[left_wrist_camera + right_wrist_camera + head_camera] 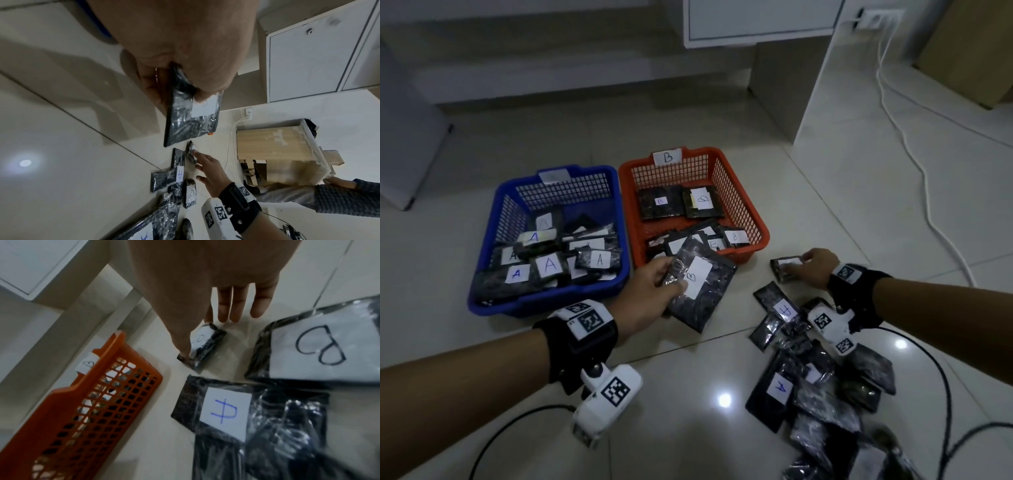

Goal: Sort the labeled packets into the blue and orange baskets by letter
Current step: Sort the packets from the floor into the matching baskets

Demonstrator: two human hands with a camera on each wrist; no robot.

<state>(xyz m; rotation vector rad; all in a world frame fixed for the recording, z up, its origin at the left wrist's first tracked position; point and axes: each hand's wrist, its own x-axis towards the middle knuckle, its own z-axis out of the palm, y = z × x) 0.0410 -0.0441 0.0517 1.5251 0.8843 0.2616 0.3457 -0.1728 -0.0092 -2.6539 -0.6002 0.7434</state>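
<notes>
My left hand pinches a dark packet labelled B by its edge, just over the front rim of the orange basket, which carries a B tag and holds several B packets. The same packet hangs from my thumb and fingers in the left wrist view. The blue basket on the left holds several A packets. My right hand lies with straight fingers on a small packet on the floor right of the orange basket. Its label reads B.
A pile of loose packets covers the floor at the front right, with an A packet and a B packet nearest my right hand. A white cable runs along the floor at the right. A white cabinet stands behind.
</notes>
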